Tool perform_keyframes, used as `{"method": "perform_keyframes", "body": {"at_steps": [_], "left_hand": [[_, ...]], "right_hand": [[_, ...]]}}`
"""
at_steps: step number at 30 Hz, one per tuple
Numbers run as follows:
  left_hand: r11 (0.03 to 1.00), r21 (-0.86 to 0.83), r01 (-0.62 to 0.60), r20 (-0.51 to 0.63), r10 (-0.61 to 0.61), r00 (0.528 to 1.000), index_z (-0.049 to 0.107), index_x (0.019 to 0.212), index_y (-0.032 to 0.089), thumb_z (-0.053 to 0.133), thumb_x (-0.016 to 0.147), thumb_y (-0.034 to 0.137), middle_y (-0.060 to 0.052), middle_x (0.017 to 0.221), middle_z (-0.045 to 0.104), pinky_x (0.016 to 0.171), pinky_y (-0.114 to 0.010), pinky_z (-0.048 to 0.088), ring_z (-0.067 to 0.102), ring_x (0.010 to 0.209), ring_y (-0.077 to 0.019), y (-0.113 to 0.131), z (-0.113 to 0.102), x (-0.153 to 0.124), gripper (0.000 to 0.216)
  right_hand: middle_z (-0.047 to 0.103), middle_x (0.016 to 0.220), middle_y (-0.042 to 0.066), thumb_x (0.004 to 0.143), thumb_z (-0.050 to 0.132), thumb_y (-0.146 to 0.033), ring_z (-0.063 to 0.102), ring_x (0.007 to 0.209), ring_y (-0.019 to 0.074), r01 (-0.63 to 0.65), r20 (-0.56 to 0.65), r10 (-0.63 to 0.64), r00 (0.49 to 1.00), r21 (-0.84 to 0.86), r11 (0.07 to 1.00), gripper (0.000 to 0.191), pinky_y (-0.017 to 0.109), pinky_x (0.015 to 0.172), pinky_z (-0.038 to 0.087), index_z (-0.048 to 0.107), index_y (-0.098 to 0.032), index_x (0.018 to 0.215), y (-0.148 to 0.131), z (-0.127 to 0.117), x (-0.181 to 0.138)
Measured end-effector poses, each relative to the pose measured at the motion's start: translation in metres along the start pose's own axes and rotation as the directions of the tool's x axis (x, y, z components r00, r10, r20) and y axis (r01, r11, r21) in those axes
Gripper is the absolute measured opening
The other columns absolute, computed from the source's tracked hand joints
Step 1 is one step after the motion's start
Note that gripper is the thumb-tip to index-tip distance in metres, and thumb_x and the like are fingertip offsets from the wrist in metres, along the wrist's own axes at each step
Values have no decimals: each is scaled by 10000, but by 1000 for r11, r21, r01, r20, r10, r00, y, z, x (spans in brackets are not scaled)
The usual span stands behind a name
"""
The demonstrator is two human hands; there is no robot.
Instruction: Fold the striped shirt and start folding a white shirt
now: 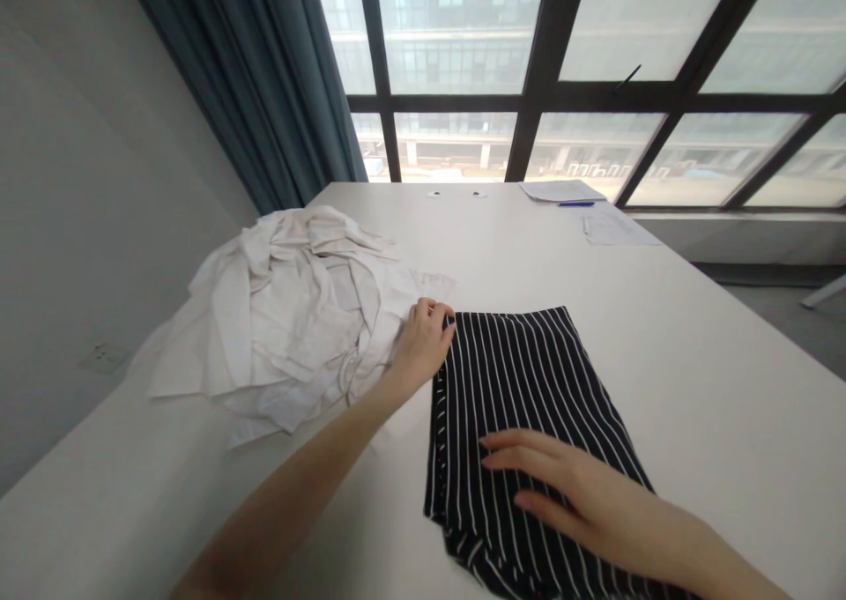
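- Left hand [424, 340]: fingers bent and drawn close together at the far left corner of the black-and-white striped fabric [515, 362]. Fingertips meet the edge; cannot tell whether cloth is pinched under them.
- Right hand [582, 490]: palm down, fingers loosely extended with gaps between them, thumb side apart. Lies over the middle and near right of the same fabric; nothing gripped. Light contact or slight hover, cannot tell which.
- Striped fabric: laid out on the white table [733, 406], in front of the wearer, right of centre. Far part flat, stripes running away from the wearer; near left corner rumpled, near end partly cut off by the frame and covered by the right hand and forearm.
- White crumpled cloth heap [291, 309]: left of the fabric, just beside the left hand. Left forearm passes in front of its near right side and hides some of it.
- Far right of table: papers [561, 191], a blue pen [576, 203] at their near edge, a loose sheet [619, 229] closer in. All well apart from both hands.
- Beyond the table: dark-framed window [456, 32], blue-grey curtain [264, 80] at left.
- Grey wall [99, 186] along the left side.
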State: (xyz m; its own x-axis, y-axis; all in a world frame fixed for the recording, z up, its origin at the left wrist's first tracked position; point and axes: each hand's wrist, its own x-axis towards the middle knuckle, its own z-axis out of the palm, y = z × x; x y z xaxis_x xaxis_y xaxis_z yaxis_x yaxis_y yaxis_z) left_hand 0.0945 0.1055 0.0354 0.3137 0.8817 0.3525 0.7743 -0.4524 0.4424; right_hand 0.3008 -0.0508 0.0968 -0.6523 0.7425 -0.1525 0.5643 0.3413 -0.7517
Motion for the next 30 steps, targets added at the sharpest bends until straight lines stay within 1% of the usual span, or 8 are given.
{"method": "perform_keyframes", "body": {"at_steps": [2,4,7,9,15,20,25,30], "left_hand": [[992,4,-125,89,124,988,569,1015,192,525,915,219,-74,1057,492,929,-387,455,497,1035,-224,16,-10,-20,113],[979,40,-202,179,192,965,565,999,203,530,912,253,-71,1047,502,889,-383,472,498,1002,-225,28,-16,-40,106],[968,159,-193,254,149,956,553,1016,207,565,889,283,-78,1024,516,831,-388,486,500,950,-237,34,-20,-59,148],[965,215,-152,273,90,958,542,1043,207,575,883,279,-82,1010,532,815,-388,487,508,933,-243,31,-19,-64,179],[971,187,-150,314,85,945,530,1040,195,449,918,155,-68,940,603,789,-365,474,553,894,-237,17,-14,-64,151],[983,148,-112,262,71,962,535,1023,217,386,891,67,-41,874,616,772,-326,449,585,857,-208,7,-18,-65,249],[991,127,34,214,-60,975,551,909,216,483,910,227,-21,783,591,675,-305,424,575,749,-196,8,-19,-64,69],[992,129,10,280,-47,959,533,691,199,579,890,392,-27,783,594,667,-307,407,559,798,-206,21,-15,-64,281]], "right_hand": [[541,1377,57,971,435,-333,499,1276,205,-19,-170,5,985,-81,997,331,439,1082,409,589,-269,1257,26,-19,4],[597,1293,65,965,421,-328,535,1227,220,-57,-385,-13,923,-170,984,297,478,1076,402,629,-253,1163,62,-40,12],[669,1131,96,937,402,-311,601,1093,251,-165,-649,-32,761,-240,957,291,500,999,446,642,-234,1082,119,-71,28],[683,1084,114,907,420,-314,606,1064,276,-236,-704,-26,710,-273,933,292,514,974,443,646,-216,1064,150,-88,40],[711,951,111,831,535,-470,632,942,273,-230,-588,26,808,-275,933,312,460,915,455,679,-200,889,183,-113,62],[703,875,84,826,496,-495,627,851,248,-260,-656,95,748,-159,953,317,399,822,466,633,-210,828,184,-112,66],[713,880,80,822,490,-495,632,851,249,-300,-646,149,749,-130,945,323,380,809,457,637,-209,838,182,-107,66],[728,900,72,860,452,-490,644,865,250,-298,-602,152,784,-149,943,357,372,814,453,669,-207,854,179,-110,68]]}}
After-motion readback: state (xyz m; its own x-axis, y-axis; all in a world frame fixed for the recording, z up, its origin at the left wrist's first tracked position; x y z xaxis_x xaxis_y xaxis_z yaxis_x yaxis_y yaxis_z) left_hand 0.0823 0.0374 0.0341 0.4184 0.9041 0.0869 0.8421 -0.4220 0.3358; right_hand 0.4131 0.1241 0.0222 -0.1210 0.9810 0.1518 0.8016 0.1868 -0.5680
